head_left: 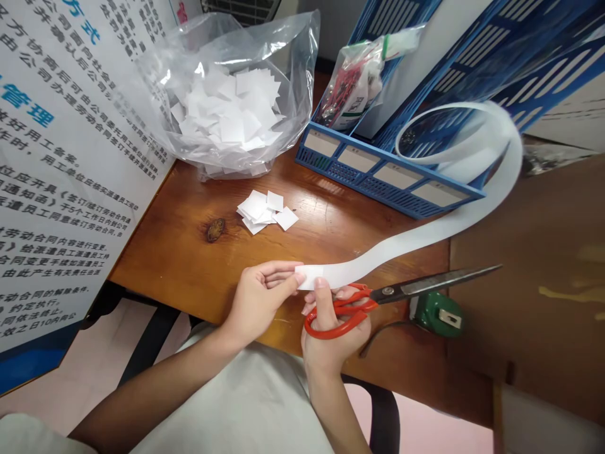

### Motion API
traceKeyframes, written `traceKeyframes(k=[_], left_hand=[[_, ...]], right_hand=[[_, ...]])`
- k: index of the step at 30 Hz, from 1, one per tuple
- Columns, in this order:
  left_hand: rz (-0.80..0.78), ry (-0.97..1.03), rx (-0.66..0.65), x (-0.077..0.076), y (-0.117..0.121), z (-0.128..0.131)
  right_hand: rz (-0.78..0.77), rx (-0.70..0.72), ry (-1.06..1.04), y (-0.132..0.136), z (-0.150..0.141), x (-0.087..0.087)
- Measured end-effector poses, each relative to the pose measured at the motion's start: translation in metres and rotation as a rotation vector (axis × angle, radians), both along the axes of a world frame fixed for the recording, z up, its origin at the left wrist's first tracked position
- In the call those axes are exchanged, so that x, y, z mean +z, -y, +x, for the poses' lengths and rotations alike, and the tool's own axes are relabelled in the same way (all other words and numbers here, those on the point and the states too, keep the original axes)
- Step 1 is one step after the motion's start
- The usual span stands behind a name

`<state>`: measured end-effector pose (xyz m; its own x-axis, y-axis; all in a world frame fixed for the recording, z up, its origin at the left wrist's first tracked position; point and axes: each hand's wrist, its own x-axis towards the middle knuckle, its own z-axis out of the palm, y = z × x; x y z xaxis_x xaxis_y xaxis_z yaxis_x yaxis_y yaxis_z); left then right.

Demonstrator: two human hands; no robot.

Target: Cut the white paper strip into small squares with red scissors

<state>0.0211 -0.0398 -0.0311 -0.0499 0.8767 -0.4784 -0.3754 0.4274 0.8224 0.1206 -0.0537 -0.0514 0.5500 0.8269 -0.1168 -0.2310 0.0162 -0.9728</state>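
The white strip [406, 246] is slanting lengthwise from the front edge of the worktop [189, 265] toward its right edge, the left hand [259, 299] pinching its end. The right hand [326, 356] is pinching alongside and gripping scissors [387, 291], blades pointing right.

From my end, I see plain pale grey-green cloth [227, 403] at six o'clock, matte and softly creased. At eight o'clock I make out a sleeve [33, 435] in similar light fabric, giving way to a bare forearm [161, 384]. The left hand [258, 299], toward seven, and right hand [328, 350], between five and six, are ungloved, with slim fingers.
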Motion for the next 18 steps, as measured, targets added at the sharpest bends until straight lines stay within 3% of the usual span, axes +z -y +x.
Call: traceKeyframes(k=[4, 13, 18], left_hand=[[-0.015, 0.022, -0.03, 0.0, 0.001, -0.003], [-0.005, 0.006, -0.247, 0.002, -0.008, -0.018], [-0.008, -0.03, -0.193, 0.001, -0.005, -0.022]], right_hand=[[-0.014, 0.0, 0.025, 0.0, 0.001, 0.0], [-0.039, 0.009, 0.068, 0.003, -0.004, -0.002], [-0.081, 0.064, 0.146, 0.009, 0.008, -0.002]])
